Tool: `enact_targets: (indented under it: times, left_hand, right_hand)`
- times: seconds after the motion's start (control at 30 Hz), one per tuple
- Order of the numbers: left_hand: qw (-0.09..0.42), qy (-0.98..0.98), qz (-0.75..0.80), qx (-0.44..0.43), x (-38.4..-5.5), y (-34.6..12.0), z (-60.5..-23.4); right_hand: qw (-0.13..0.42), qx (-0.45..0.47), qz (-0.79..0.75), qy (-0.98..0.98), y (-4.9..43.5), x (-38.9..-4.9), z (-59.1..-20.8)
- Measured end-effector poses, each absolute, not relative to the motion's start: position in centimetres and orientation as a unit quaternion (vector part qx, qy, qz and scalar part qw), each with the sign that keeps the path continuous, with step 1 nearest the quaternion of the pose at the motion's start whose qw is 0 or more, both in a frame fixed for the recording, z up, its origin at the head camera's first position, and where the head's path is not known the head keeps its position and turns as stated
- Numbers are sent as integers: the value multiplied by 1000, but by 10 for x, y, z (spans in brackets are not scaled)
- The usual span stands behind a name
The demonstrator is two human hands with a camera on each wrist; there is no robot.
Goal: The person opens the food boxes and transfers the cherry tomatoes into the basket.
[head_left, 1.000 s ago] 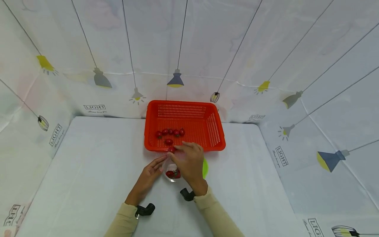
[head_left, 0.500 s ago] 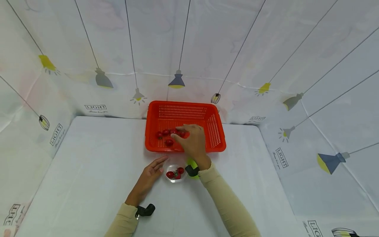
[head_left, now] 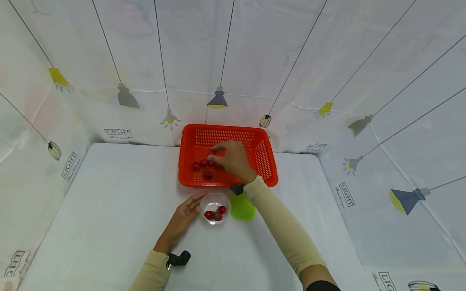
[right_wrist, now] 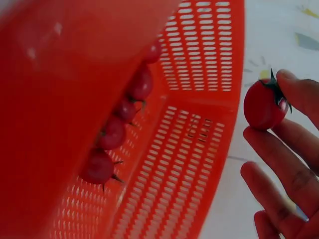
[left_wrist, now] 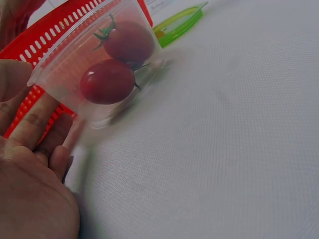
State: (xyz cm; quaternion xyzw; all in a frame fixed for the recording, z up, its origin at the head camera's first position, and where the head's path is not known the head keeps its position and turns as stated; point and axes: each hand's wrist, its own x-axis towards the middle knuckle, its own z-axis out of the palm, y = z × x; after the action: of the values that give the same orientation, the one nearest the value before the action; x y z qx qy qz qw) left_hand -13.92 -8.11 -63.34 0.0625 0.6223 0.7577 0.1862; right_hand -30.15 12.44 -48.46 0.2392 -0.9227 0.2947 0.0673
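My left hand [head_left: 186, 210] lies at the left side of a clear plastic container [left_wrist: 60, 74], its fingers touching the wall. Several cherry tomatoes [left_wrist: 107, 82], some with green stems, sit inside the container. Over the red plastic basket [head_left: 265, 161] is my right hand [head_left: 233, 158], pinching a cherry tomato [right_wrist: 264, 105] between thumb and fingers. The right wrist view shows this tomato with its green stem end up, held apart from the basket wall. Several more cherry tomatoes [right_wrist: 110, 133] lie on the basket's floor, partly hidden by the hand in the head view.
A bright green lid [head_left: 242, 208] lies on the white table [head_left: 120, 210] to the right of the container, below the right wrist. The basket stands at the table's back edge, close to a white sheet [head_left: 145, 52] printed with lamps.
My right hand moved from above the container to the basket, where it now lifts another cherry tomato. The earlier tomato is in the container. My left hand stays put.
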Motion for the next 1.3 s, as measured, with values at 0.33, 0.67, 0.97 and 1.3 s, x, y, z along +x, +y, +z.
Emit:
enact_targets:
  times: [0.33,0.67,0.97,1.3]
  left_hand:
    - [183,624,756,68,-139,-82,-633]
    - [181,627,754,71,-140,-82,-636]
    - [175,635,749,78,-141,-81,-636]
    - [176,639,746,72,-140,-82,-637]
  right_hand:
    - [-66,225,290,-928,113,-345,-493]
    - [-137,200,253,-936,115,-367,-518]
    - [-184,214,268,-921,116,-376,-539]
    - [-165,251,228,-926,113,-377,-539]
